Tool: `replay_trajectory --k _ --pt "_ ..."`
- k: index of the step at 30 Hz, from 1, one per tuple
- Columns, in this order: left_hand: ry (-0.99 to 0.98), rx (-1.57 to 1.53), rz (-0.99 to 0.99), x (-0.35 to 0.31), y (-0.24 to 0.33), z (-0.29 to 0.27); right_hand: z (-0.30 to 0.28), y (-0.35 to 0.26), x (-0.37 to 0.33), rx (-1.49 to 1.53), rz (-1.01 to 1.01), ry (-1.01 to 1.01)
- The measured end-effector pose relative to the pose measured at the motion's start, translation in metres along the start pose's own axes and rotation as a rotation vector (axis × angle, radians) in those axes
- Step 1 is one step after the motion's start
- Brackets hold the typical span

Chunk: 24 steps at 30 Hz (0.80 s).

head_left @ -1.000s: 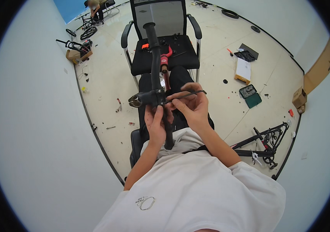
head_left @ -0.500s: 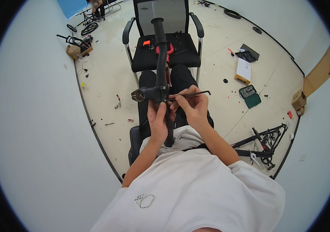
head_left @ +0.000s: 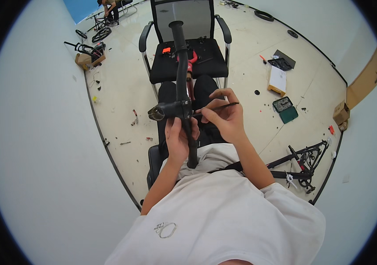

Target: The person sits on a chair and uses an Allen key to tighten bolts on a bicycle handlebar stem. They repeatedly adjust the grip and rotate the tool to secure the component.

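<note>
A black bicycle handlebar [head_left: 180,66] with a stem [head_left: 165,110] clamped across it stands upright in front of my chest. My left hand [head_left: 178,140] is wrapped around the bar just below the stem. My right hand [head_left: 223,115] pinches a thin black hex key [head_left: 223,106], whose tip sits at the stem clamp on the right side. The bar's lower end rests near my white shirt, and its upper grip reaches toward the chair.
A black office chair [head_left: 184,59] faces me with a red part [head_left: 188,59] and small tools on its seat. A green parts case [head_left: 285,109], a white box [head_left: 278,79] and a bicycle frame [head_left: 301,161] lie on the floor to the right. Another person works by bikes at the far left.
The handlebar has tilted slightly more upright and my right hand has turned the hex key a little at the stem. My left hand keeps its hold.
</note>
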<state>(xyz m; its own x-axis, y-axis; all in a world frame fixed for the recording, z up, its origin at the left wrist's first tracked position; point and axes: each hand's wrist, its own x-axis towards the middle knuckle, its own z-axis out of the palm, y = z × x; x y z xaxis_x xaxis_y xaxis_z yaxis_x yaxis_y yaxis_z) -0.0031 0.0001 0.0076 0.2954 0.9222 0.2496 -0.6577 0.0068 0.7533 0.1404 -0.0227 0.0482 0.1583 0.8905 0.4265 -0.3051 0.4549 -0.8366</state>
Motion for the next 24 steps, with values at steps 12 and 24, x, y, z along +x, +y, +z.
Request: replay_trajectory --k 12,24 --pt "0.027 -0.194 -0.213 0.013 0.016 -0.003 -0.004 -0.027 0.001 -0.166 -0.209 -0.010" --pt "-0.244 -0.290 -0.216 0.013 0.025 -0.011 -0.002 -0.011 0.002 -0.401 0.020 -0.229"
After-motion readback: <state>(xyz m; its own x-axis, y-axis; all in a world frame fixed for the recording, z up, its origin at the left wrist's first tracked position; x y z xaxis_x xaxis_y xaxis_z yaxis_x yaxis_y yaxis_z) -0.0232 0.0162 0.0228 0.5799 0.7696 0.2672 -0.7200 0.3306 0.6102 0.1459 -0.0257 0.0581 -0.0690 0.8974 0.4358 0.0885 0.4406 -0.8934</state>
